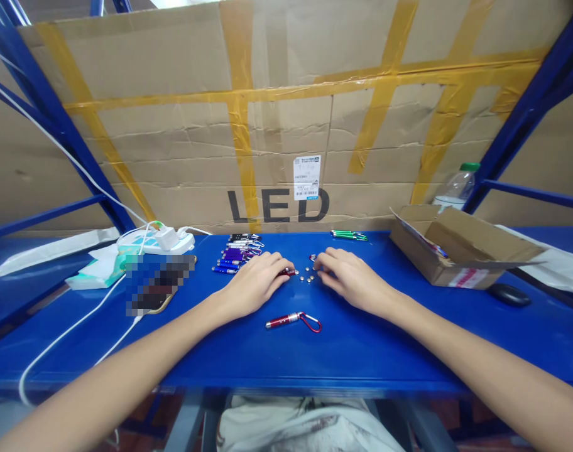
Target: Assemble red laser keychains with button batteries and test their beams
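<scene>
My left hand [258,280] rests palm down on the blue table [343,351], its fingers curled over a small red keychain flashlight part [288,272]. My right hand [347,276] lies opposite, fingers bent and pinched at a tiny red piece [312,257]. Between the two hands lie several small silver button cells [306,275]. A whole red keychain flashlight [292,320] with a carabiner clip lies in front of my hands, untouched.
A pile of purple and blue keychain flashlights [237,252] lies behind my left hand, green ones [349,235] farther back. An open cardboard box [456,251] and a plastic bottle [456,186] stand at the right. A power strip [157,240], white cable and phone [157,285] are at the left.
</scene>
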Tool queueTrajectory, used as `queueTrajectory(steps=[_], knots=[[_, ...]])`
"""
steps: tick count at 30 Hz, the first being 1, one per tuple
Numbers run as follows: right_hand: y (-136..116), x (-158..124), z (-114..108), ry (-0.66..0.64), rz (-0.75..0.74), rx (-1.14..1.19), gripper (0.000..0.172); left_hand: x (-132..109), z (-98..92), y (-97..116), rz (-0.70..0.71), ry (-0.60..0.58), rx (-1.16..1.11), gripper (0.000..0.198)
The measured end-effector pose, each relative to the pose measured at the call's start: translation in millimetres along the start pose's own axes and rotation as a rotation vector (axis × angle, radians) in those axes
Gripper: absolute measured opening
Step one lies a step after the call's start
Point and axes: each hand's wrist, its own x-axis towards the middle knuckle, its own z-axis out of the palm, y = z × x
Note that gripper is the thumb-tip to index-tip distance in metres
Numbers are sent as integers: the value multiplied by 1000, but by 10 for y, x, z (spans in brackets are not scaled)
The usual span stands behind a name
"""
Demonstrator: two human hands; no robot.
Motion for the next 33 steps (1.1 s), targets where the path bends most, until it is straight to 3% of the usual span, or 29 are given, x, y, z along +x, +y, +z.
queueTrajectory(steps=[5, 16, 28, 33], knots=[[-64, -25, 36, -49, -138, 22, 28, 4, 6, -1, -16, 20, 20, 22], [-118, -24, 10, -59, -148, 24, 31, 4, 14, -2, -19, 19, -10, 23], [-108, -24, -4, -84, -149, 99, 12, 4, -11, 34, 0, 54, -128, 17], [-146, -39, -36, -77, -135, 143, 14, 5, -26, 47, -4, 52, -176, 16]])
